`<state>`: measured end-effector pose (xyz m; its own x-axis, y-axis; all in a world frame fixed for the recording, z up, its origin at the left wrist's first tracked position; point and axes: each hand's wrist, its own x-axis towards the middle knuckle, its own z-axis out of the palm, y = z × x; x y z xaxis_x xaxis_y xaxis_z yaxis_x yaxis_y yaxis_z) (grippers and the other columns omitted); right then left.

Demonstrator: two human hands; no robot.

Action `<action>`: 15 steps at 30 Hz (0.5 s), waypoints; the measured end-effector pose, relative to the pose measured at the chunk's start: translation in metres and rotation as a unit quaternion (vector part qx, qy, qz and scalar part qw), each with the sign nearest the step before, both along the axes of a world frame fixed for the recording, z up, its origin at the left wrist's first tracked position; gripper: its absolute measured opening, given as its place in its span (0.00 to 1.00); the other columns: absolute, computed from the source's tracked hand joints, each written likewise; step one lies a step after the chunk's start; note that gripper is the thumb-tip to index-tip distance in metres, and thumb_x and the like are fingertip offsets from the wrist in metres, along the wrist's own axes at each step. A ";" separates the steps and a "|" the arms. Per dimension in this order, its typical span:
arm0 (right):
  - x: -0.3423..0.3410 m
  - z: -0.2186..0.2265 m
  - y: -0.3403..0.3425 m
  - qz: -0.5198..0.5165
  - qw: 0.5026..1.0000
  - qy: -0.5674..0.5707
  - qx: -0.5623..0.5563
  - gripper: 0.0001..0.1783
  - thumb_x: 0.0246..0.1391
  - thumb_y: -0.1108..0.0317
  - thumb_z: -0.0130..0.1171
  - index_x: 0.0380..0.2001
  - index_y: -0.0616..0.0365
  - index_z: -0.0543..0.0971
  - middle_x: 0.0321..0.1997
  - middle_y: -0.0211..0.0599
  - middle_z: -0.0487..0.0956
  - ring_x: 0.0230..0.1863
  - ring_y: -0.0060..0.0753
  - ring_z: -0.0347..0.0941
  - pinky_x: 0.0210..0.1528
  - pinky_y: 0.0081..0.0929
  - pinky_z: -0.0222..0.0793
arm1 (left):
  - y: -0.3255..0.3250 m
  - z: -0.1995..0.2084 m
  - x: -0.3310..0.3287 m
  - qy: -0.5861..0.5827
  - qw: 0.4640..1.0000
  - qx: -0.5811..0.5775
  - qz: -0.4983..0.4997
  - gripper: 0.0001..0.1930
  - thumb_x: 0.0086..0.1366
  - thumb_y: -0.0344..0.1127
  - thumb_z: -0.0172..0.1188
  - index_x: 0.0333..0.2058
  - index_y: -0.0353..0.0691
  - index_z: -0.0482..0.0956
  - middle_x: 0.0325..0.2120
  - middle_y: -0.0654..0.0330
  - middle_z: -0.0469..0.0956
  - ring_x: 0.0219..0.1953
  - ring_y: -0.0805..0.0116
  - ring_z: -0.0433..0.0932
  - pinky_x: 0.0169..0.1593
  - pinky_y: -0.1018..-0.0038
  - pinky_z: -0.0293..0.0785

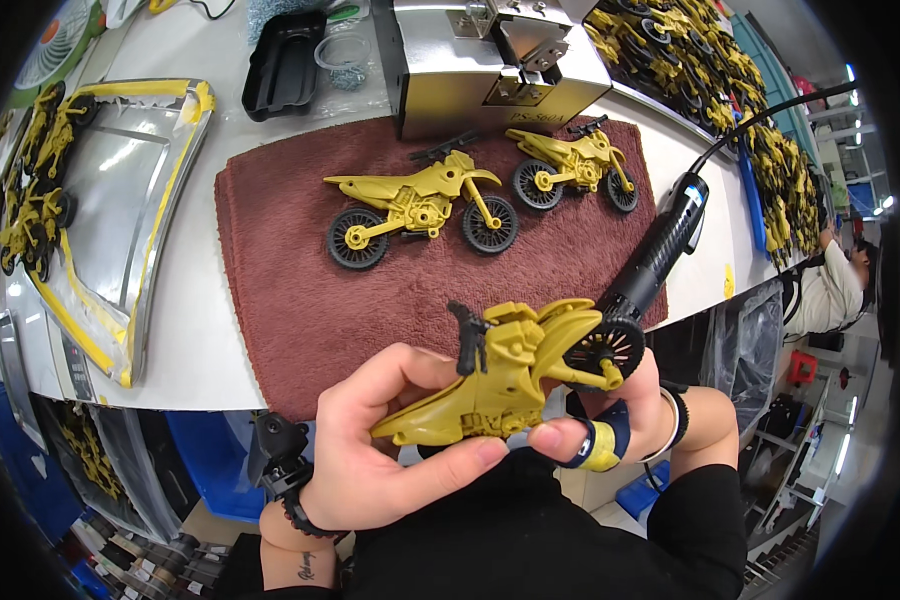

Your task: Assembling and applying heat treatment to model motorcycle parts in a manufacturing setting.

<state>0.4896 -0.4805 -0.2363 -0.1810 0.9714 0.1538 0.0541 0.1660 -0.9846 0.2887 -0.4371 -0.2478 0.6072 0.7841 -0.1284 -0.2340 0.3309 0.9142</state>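
A yellow toy motorcycle (495,385) with black handlebars is held up before me, over the near edge of the towel. My left hand (370,440) closes round its tail and seat, thumb along the lower side. My right hand (610,420) pinches it near the front fork, with a dark blue and yellow wrap on the thumb. One black spoked wheel (605,352) shows at the fork; no rear wheel is visible. A black electric screwdriver (662,245) slants behind that wheel, its lower end hidden; I cannot tell whether my right fingers touch it.
Two yellow toy motorcycles (420,210) (575,165) lie on the brown towel (300,290). Behind stands a metal machine (470,85). A yellow-taped tray (130,200) at left and a heap (770,150) at right hold more motorcycles. A black tray (282,65) and clear cup (343,55) sit at the back.
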 end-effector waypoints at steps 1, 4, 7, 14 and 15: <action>0.000 -0.002 -0.001 -0.004 1.000 0.001 -0.001 0.19 0.45 0.72 0.66 0.40 0.65 0.74 0.27 0.36 0.77 0.24 0.28 0.74 0.26 0.22 0.68 | 0.000 0.000 0.000 0.001 1.000 -0.001 -0.004 0.18 0.51 0.26 0.67 0.40 0.29 0.71 0.36 0.56 0.78 0.38 0.78 0.76 0.41 0.82 0.71; -0.004 -0.010 -0.006 -0.037 0.999 0.028 0.006 0.18 0.44 0.72 0.66 0.40 0.67 0.74 0.27 0.36 0.76 0.24 0.28 0.74 0.25 0.21 0.68 | -0.001 0.001 0.000 0.026 0.999 0.022 0.001 0.15 0.52 0.26 0.66 0.37 0.30 0.72 0.31 0.58 0.79 0.34 0.79 0.77 0.37 0.83 0.72; 0.001 -0.002 -0.001 -0.013 0.998 -0.034 0.055 0.17 0.44 0.71 0.65 0.38 0.67 0.75 0.26 0.37 0.76 0.23 0.30 0.73 0.25 0.22 0.67 | -0.002 0.004 0.001 0.010 1.000 -0.023 0.003 0.14 0.53 0.28 0.65 0.37 0.29 0.73 0.28 0.59 0.79 0.31 0.80 0.76 0.34 0.83 0.71; -0.003 -0.007 -0.008 -0.007 0.991 -0.062 0.118 0.16 0.41 0.69 0.68 0.32 0.68 0.76 0.29 0.44 0.76 0.24 0.41 0.74 0.25 0.27 0.70 | -0.007 -0.001 -0.001 0.066 0.996 0.064 0.006 0.15 0.54 0.30 0.64 0.38 0.28 0.75 0.27 0.58 0.80 0.28 0.80 0.76 0.32 0.84 0.70; -0.003 -0.007 -0.007 -0.003 0.989 -0.064 0.131 0.17 0.41 0.69 0.68 0.32 0.68 0.76 0.29 0.45 0.76 0.24 0.41 0.74 0.25 0.28 0.70 | -0.009 -0.002 -0.002 0.064 0.996 0.054 0.012 0.15 0.53 0.30 0.64 0.38 0.28 0.75 0.28 0.57 0.80 0.28 0.79 0.77 0.32 0.83 0.71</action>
<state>0.4863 -0.4877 -0.2435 -0.2101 0.9018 0.3775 0.1771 0.4149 -0.8925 0.2870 -0.4459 -0.2500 0.5729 0.8111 -0.1178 -0.1201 0.2253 0.9669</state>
